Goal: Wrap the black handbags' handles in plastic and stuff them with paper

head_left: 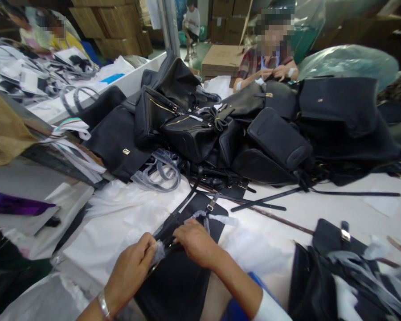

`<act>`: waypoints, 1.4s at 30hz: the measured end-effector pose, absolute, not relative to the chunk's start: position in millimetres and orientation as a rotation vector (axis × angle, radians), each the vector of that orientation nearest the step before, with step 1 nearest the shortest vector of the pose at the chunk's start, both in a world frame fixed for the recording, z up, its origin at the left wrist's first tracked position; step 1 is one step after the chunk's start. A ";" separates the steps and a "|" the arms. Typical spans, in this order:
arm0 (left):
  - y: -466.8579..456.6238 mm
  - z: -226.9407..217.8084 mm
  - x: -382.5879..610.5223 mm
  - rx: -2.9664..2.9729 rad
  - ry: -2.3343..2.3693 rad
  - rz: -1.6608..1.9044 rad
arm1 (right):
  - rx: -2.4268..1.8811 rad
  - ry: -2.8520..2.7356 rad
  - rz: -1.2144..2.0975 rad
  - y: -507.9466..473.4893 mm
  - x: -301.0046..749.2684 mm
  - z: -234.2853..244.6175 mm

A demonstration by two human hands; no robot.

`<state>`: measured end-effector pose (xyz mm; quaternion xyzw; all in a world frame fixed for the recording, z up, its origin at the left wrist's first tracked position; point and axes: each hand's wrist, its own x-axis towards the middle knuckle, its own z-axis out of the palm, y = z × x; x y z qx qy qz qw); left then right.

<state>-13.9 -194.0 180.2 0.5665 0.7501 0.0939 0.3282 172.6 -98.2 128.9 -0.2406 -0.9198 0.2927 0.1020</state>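
Observation:
A flat black bag (pixel 183 267) lies on white paper in front of me, its strap running up and away. My left hand (pixel 132 265) is closed in a pinch on a piece of clear plastic wrap (pixel 158 252) at the bag's strap. My right hand (pixel 195 240) is closed too, its fingers pressed on the same wrapped strap just to the right. A strip of the wrap (pixel 203 217) trails off past my right fingers toward a metal buckle (pixel 211 204).
A big heap of black handbags (pixel 240 129) fills the table's middle and back. A person (pixel 270 58) sits behind it, handling a bag. Loose black straps (pixel 321 192) lie across the white tabletop. More bags (pixel 337 276) at right; paper and bags (pixel 36 76) at left.

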 end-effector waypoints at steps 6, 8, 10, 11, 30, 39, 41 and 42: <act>-171.4 179.8 -7.2 1.511 1.839 0.179 | -0.673 -2.526 1.213 -86.9 176.5 118.9; -167.9 178.4 -3.0 1.472 1.809 0.183 | -0.692 -2.462 1.331 -83.5 175.5 112.9; -164.5 175.5 1.5 1.446 1.812 0.183 | -0.670 -2.480 1.340 -82.4 171.2 108.1; -162.8 173.5 3.2 1.442 1.817 0.181 | -0.655 -2.505 1.319 -82.2 169.0 106.4; -135.5 141.2 11.0 1.297 1.753 0.225 | -0.831 -2.498 1.190 -65.9 181.7 89.0; -133.7 137.7 3.2 1.281 1.755 0.262 | -0.971 -2.383 1.193 -81.1 225.1 95.4; -132.7 138.8 9.8 1.299 1.754 0.254 | -0.977 -2.393 1.175 -83.4 216.0 96.0; -132.1 139.3 13.4 1.314 1.753 0.248 | -0.961 -2.402 1.168 -84.3 210.4 96.5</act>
